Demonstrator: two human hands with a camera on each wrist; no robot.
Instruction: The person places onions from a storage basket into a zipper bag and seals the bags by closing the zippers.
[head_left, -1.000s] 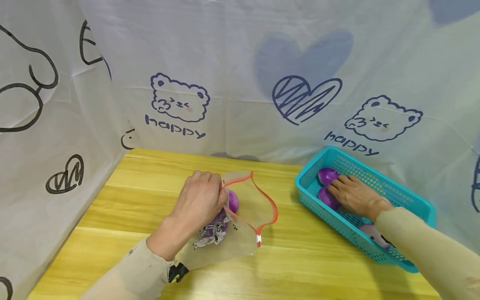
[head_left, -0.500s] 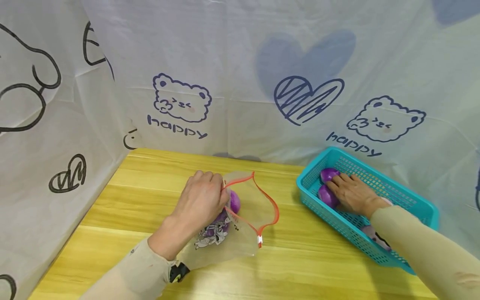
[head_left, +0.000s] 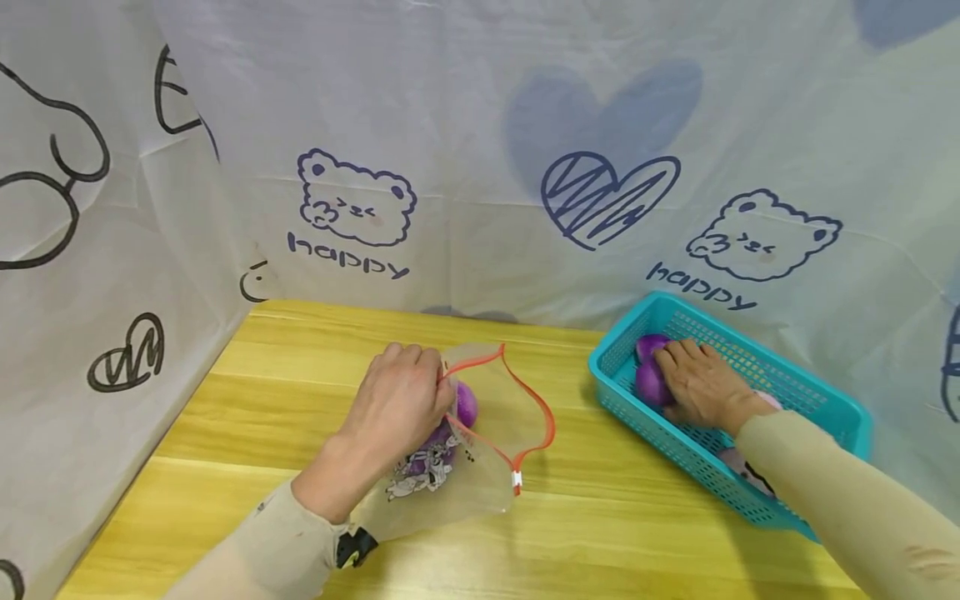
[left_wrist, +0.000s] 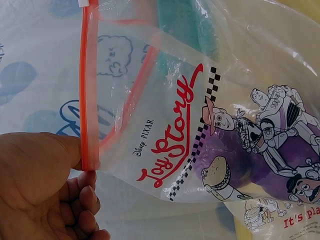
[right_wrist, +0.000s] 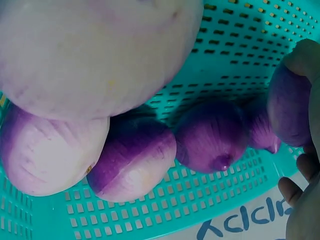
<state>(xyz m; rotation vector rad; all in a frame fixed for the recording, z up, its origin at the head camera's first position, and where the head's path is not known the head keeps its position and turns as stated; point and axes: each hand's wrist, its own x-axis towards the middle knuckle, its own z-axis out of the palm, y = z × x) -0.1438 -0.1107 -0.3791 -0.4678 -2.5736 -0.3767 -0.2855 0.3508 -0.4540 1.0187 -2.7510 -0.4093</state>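
Note:
My left hand [head_left: 397, 392] pinches the top edge of a clear zip bag [head_left: 495, 483] between thumb and fingers. The bag's red zip strip [left_wrist: 90, 90] gapes into a wide mouth, and cartoon figures are printed on its side. Purple onions [head_left: 467, 406] show through the plastic, partly hidden by the hand and print. At the far end of a turquoise basket [head_left: 855, 417], my right hand [head_left: 701, 383] grips a purple onion [right_wrist: 290, 107], thumb on one side and fingers on the other. Another purple onion [right_wrist: 212, 135] lies close by.
White-and-purple onions [right_wrist: 132, 160] fill the basket's near part, with a large pale one [right_wrist: 95, 50] closest to the right wrist camera. Underneath is a yellow wood-grain table [head_left: 585, 533]. Printed white cloth [head_left: 480, 250] hangs behind and at the left.
In the basket, my right hand's fingers have closed further round the nearer purple onion, which has shifted slightly toward the back. The left hand and bag stay in place.

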